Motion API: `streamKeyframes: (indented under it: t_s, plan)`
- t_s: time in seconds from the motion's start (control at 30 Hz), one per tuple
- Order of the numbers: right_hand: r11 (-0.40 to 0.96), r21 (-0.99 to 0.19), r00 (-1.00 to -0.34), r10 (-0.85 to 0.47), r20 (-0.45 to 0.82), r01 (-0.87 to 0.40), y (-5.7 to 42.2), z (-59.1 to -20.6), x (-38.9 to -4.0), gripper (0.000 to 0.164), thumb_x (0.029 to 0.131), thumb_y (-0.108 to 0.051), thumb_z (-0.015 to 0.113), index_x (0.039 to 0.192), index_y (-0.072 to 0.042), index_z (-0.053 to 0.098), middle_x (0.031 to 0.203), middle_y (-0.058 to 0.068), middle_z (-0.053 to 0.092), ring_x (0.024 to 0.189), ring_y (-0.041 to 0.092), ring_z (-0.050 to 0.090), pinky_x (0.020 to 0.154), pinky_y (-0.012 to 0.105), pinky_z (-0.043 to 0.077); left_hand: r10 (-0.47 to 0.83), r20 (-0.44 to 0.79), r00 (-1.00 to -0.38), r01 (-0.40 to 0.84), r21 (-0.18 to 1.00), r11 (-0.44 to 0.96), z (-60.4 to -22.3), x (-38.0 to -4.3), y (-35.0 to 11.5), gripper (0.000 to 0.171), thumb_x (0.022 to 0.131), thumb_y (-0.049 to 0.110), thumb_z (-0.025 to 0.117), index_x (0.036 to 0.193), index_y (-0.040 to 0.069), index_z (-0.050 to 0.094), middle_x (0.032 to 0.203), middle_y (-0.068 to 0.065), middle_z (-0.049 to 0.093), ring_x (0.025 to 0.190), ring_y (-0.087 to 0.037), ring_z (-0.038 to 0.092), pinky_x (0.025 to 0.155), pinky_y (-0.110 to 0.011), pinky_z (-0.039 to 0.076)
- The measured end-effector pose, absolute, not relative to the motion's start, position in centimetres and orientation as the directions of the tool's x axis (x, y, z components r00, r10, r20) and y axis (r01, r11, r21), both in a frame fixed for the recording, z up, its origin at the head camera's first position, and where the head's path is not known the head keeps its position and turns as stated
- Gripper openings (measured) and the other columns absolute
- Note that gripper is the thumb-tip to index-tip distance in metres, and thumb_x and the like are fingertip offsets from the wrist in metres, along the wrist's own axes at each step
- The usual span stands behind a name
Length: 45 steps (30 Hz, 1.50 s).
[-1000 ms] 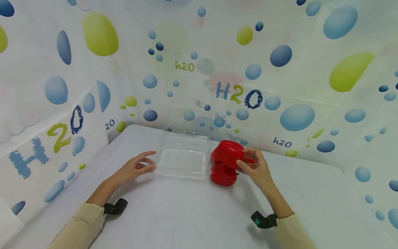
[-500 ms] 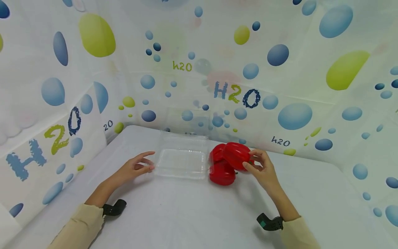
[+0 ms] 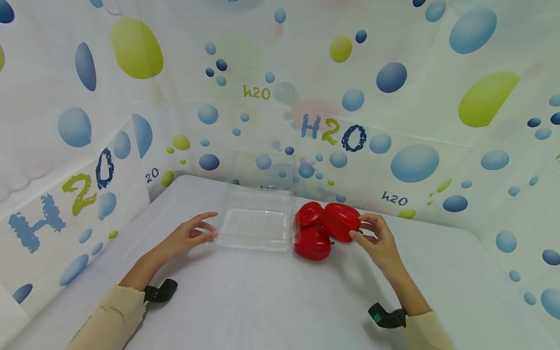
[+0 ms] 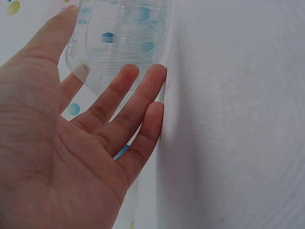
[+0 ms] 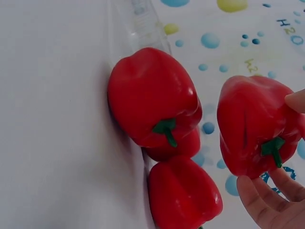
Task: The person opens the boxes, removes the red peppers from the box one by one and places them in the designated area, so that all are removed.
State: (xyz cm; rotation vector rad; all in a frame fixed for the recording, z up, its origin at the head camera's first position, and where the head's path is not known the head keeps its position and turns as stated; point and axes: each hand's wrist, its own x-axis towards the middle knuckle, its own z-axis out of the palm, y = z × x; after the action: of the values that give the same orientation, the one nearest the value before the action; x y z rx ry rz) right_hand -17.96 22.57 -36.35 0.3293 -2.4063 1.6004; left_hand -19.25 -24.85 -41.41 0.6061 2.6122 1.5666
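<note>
A glossy red bell pepper with a green stem is held between the thumb and fingers of my right hand. In the right wrist view this held pepper hangs above the table, to the side of three others. One front pepper partly covers a second pepper, and a third pepper lies next to them. To their left stands a clear plastic container with its lid raised. My left hand is at its left side, fingers loosely extended, fingertips right at the clear wall.
A white cloth covers the table. Behind it hangs a white curtain printed with blue and green drops. Both wrists wear a black camera mount, the right mount sitting close over the table.
My right hand has moved right with the pepper, shifting it from above the other peppers to their right side. The left hand and the container have stayed in place.
</note>
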Motion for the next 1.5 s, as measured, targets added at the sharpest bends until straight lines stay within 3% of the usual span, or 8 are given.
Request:
streamKeyframes:
  t_s: [0.33,0.83,1.2,1.5]
  plan:
    - [0.408,-0.857,-0.945,-0.051,0.324,-0.316,23.9,-36.8,-17.3,0.048,0.091,-0.016,0.069,0.13,-0.003,0.044,0.129,0.009,0.05,0.108,0.004,0.053,0.084,0.013,0.05,0.366,0.182,-0.913,0.329,0.858,0.394,-41.2,-19.3,-24.7,0.06,0.097,0.014,0.061,0.147,0.0,0.034,0.114,-0.019,0.06,0.093,-0.025,0.068,0.08,-0.021,0.052]
    - [0.444,-0.848,-0.953,-0.045,0.3,-0.288,25.8,-37.9,-16.5,0.046,0.092,-0.017,0.069,0.128,-0.003,0.044,0.127,0.008,0.05,0.105,0.001,0.053,0.083,0.014,0.051,0.354,0.177,-0.918,0.32,0.858,0.402,-40.9,-19.0,-24.5,0.06,0.096,0.014,0.063,0.148,0.001,0.035,0.114,-0.019,0.061,0.094,-0.026,0.068,0.08,-0.022,0.052]
    - [0.403,-0.855,-0.943,-0.076,0.325,-0.327,26.5,-39.0,-16.9,0.042,0.091,-0.012,0.068,0.126,-0.001,0.046,0.118,-0.012,0.052,0.105,0.0,0.055,0.083,0.014,0.051,0.363,0.201,-0.91,0.348,0.847,0.401,-41.2,-19.2,-24.7,0.06,0.096,0.017,0.062,0.147,0.001,0.036,0.112,-0.017,0.061,0.092,-0.023,0.069,0.079,-0.022,0.052]
    - [0.383,-0.864,-0.944,-0.089,0.319,-0.328,27.1,-39.8,-17.3,0.043,0.09,-0.009,0.069,0.125,0.001,0.046,0.116,-0.013,0.052,0.104,-0.001,0.055,0.082,0.015,0.052,0.359,0.192,-0.913,0.336,0.853,0.399,-41.3,-19.0,-24.8,0.059,0.096,0.014,0.062,0.147,0.0,0.035,0.113,-0.017,0.061,0.092,-0.024,0.069,0.079,-0.021,0.052]
